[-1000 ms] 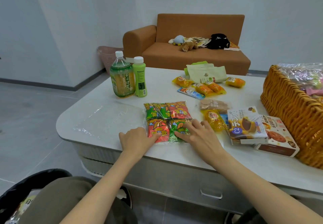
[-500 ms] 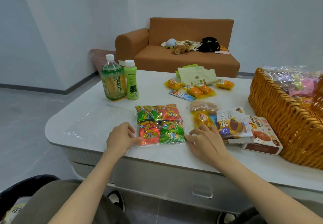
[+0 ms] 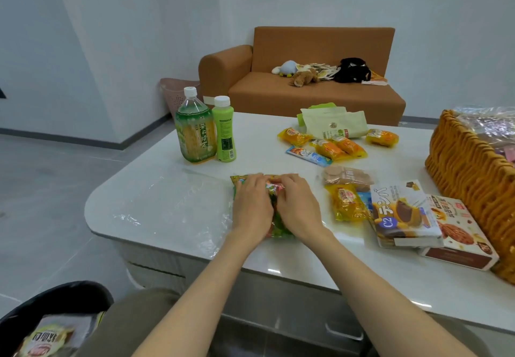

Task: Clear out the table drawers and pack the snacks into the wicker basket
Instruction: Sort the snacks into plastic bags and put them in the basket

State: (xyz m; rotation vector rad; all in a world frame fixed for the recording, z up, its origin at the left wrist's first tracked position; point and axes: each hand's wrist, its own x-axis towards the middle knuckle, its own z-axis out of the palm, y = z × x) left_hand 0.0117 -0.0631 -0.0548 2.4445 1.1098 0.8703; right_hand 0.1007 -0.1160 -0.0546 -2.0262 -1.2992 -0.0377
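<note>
Fingers [image 3: 255, 182] of both hands curl down over the far end of the snack multipack [image 3: 280, 229], gripping it. L hand [image 3: 252, 206] & R hand [image 3: 299, 206] sit side by side, touching, w/ the pack bunched btwn and under the palms; only its far corner and near green end show. Pack lies on the worktop [image 3: 250, 147] near the front edge, clear plastic sheet [image 3: 172, 203] just L of it. Just R: yellow cake packet [image 3: 347, 203], then C2 box [image 3: 404, 214], cookie box [image 3: 457, 234] beside the wicker basket [image 3: 468, 175]. Tea bottle [image 3: 195, 128] & green bottle [image 3: 224, 130] stand further back, L.
</note>
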